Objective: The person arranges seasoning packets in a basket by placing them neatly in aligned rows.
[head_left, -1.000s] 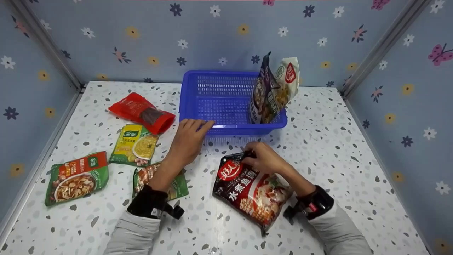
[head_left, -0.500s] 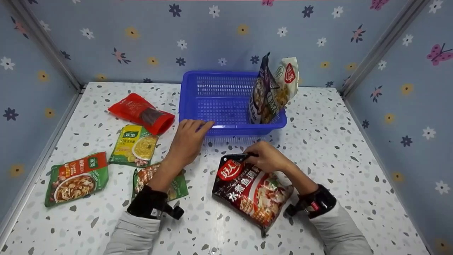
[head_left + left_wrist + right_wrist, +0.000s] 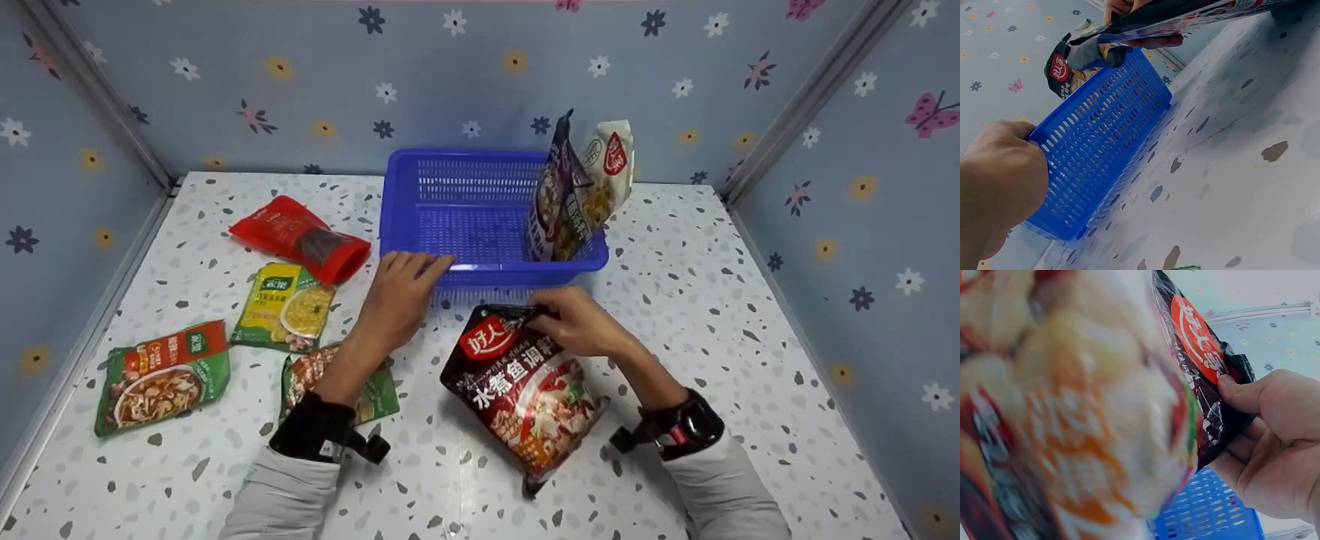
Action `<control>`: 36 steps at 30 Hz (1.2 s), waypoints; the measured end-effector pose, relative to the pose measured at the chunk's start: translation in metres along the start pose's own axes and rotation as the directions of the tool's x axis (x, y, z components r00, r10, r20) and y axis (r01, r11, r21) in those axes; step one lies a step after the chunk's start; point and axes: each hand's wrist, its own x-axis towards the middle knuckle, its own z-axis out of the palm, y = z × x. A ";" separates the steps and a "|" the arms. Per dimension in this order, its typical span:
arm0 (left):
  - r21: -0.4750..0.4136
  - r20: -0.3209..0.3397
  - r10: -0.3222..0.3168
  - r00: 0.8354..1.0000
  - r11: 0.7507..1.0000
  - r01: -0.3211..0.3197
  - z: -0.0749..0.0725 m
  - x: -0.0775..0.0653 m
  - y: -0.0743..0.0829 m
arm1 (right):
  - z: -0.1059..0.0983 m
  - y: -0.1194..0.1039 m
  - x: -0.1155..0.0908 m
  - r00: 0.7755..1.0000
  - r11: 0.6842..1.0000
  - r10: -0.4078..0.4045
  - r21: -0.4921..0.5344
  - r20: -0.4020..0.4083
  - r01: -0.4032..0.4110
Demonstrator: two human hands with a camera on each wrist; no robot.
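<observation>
My right hand [image 3: 576,322] pinches the top corner of a dark red seasoning packet [image 3: 525,397] that shows a fish dish. In the right wrist view the thumb lies on the packet's front and the fingers are behind it. The packet is tilted, its top raised off the table; the left wrist view shows its edge high over the surface. With my left hand [image 3: 401,296] I hold the near left rim of a blue plastic basket [image 3: 495,268]. Two packets stand upright in the basket's right end: a dark purple packet [image 3: 551,202] and a pale packet [image 3: 611,172].
On the table [image 3: 720,315] to the left lie a red pouch [image 3: 300,236], a yellow-green soup packet [image 3: 285,307] and a red-green soup packet [image 3: 165,379]. Another green packet [image 3: 381,394] is partly under my left forearm. A flowered wall [image 3: 420,67] stands behind the basket.
My right hand has moved slightly up and toward the basket, lifting the seasoning packet's top from the table. My left hand and the basket have stayed put.
</observation>
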 end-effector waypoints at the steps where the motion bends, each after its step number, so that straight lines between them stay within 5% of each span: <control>1: 0.000 0.002 -0.001 1.000 1.000 0.001 0.000 0.000 0.000 | -0.001 -0.001 -0.001 1.000 1.000 -0.008 0.009 -0.009 0.008; 22: 0.018 -0.016 0.005 1.000 1.000 -0.005 0.003 0.001 0.000 | -0.023 -0.043 -0.016 0.987 0.982 0.030 0.190 -0.158 0.001; 36: 0.045 -0.023 0.018 1.000 0.999 -0.017 0.003 0.000 -0.002 | -0.022 -0.063 -0.021 0.957 0.984 0.019 0.175 -0.288 0.033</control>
